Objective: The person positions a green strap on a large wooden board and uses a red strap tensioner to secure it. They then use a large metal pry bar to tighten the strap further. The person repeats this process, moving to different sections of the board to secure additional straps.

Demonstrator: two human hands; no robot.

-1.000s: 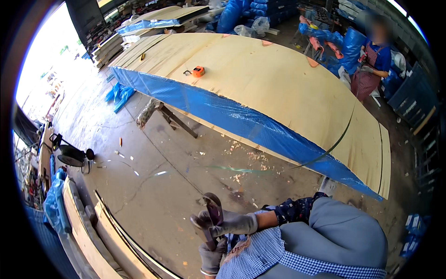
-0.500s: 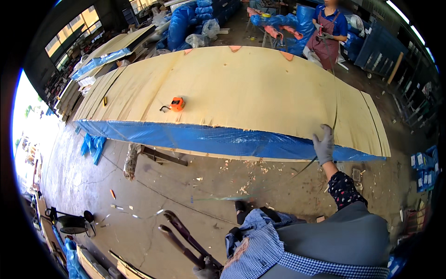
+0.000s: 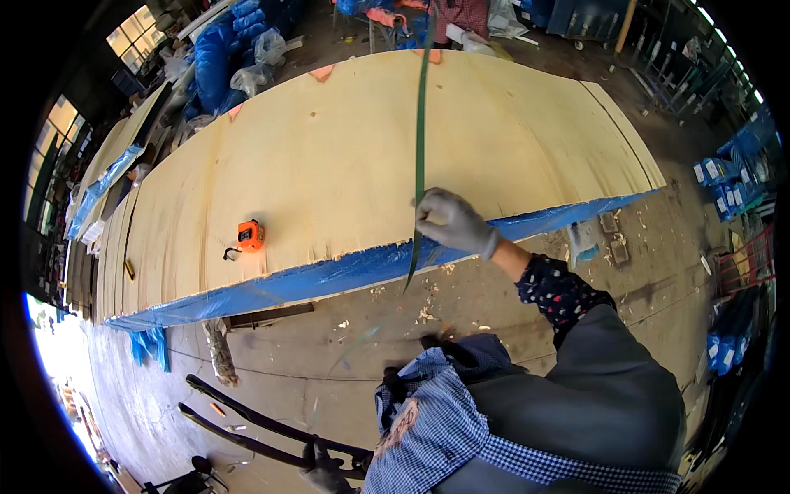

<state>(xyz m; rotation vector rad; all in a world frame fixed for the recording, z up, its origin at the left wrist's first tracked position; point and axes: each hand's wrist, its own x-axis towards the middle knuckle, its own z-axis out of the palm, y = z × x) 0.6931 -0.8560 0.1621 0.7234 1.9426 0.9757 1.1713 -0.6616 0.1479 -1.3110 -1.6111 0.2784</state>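
Observation:
My right hand (image 3: 461,222), in a grey glove, pinches a green strap (image 3: 420,123) above the front edge of a long stack topped with pale plywood (image 3: 346,140). The strap runs across the board from the far side, and its loose end hangs past the front edge below my fingers. Low in the view, my left hand (image 3: 326,471), also gloved, is closed around a long tool with two dark handles (image 3: 255,418). Those handles spread apart toward the left; its working end is hidden against my apron. Blue plastic film (image 3: 329,276) covers the stack's front side.
An orange tape measure (image 3: 250,235) and a small yellow tool (image 3: 129,268) lie on the plywood. Beyond the far edge stands a person in a checked apron (image 3: 465,16). Wood chips (image 3: 426,314) litter the floor, and blue-wrapped bundles (image 3: 728,185) stand at right.
My right hand has moved left and up along the stack's front edge, its fingers now pinching the strap. The two-handled tool has swung lower and flatter in my left hand. The view has shifted right.

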